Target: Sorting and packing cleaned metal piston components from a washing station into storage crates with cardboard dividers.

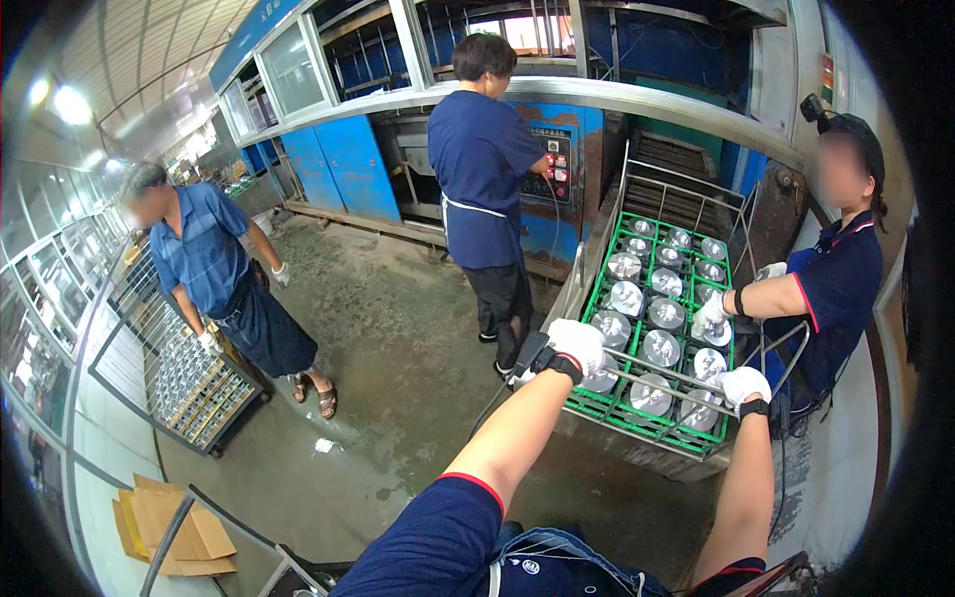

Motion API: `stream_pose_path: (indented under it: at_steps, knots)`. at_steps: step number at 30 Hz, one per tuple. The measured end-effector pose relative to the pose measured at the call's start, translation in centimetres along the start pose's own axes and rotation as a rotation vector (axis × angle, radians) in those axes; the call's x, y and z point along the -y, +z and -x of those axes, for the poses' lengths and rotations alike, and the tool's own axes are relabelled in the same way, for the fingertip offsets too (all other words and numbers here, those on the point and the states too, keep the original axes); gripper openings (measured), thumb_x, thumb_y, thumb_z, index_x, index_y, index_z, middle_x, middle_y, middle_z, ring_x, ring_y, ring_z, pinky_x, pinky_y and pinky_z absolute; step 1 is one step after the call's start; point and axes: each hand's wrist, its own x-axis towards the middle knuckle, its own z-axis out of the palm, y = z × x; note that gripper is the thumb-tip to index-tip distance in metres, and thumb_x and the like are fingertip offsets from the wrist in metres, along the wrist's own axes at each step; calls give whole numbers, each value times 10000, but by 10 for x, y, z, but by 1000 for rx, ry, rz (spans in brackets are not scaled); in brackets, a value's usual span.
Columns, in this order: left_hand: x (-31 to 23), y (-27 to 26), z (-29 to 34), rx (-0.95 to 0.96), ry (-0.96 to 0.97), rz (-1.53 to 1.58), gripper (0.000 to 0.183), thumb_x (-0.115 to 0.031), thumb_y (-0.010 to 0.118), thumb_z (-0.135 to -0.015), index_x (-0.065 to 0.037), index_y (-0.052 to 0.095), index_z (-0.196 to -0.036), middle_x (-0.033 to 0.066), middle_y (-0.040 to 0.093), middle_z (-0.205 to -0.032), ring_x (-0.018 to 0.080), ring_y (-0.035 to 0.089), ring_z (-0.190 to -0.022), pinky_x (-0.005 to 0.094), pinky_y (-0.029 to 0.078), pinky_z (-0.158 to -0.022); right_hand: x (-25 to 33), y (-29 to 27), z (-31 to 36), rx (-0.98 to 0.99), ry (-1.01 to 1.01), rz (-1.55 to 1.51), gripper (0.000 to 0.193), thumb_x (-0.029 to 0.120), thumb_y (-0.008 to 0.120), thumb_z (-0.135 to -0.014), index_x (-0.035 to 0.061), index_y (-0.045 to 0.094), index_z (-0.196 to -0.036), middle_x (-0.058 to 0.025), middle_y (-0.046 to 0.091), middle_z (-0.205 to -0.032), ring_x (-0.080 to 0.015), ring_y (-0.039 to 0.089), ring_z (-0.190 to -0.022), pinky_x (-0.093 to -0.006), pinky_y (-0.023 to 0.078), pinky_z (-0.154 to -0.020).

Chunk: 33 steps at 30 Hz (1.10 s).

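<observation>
The wire basket (634,343), set beside the blue machine (565,224), is apparently grasped by the left hand (577,344) and right hand (746,385), fingertips being hidden. Some metal parts (667,314) are covered by a co-worker's glove (710,316).

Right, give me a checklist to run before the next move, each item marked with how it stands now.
1. White-gloved left hand gripping the silver metal rail of the crate frame: ok.
2. White-gloved right hand gripping the rail farther right: ok.
3. Round, shiny silver metal parts seated in the green grid: ok in the rows that show; some are hidden.
4. Co-worker's white-gloved hand clear of the parts: not ok, it is among them.
5. Machine behind the dark control panel with red buttons stopped: cannot tell.
6. Grey concrete floor dry: not ok, it looks wet in patches.
</observation>
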Motion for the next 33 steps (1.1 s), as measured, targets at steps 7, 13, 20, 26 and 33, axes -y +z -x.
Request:
stream_pose_path:
  at_steps: [7,13,20,26,33]
  knots:
    - [1,1,-1,9,2,3,268,-348,618,-793,-175,790,-905,125,753,-898,325,731,-863,447,553,-763,6,-10,7,101,-3,-10,503,554,679,-758,67,767,-844,-176,714,-754,-322,716,-749,-429,534,-688]
    - [1,1,-1,3,-3,4,266,-344,616,-790,-173,789,-898,127,752,-894,328,729,-862,447,553,-769,1,-3,-2,97,-8,17,463,520,691,-766,66,765,-814,-165,700,-708,-305,702,-688,-416,521,-649]
    - [0,2,-1,-14,-17,16,264,-322,620,-768,-156,790,-882,138,751,-890,337,731,-863,456,557,-753,-21,24,-24,-10,-104,97,460,490,591,-829,66,766,-849,-198,715,-805,-378,704,-797,-457,531,-715]
    - [0,2,-1,-11,-12,18,266,-317,622,-767,-149,791,-882,134,754,-900,333,733,-860,453,560,-741,-18,21,-25,32,-112,128,490,499,543,-846,71,763,-939,-205,713,-970,-401,688,-941,-474,535,-821]
    - [6,7,-2,-16,-31,3,261,-320,621,-771,-163,796,-886,123,758,-904,329,733,-852,463,557,-735,-3,12,-10,-62,-62,29,458,457,610,-807,35,759,-902,-249,705,-967,-411,689,-972,-477,538,-825]
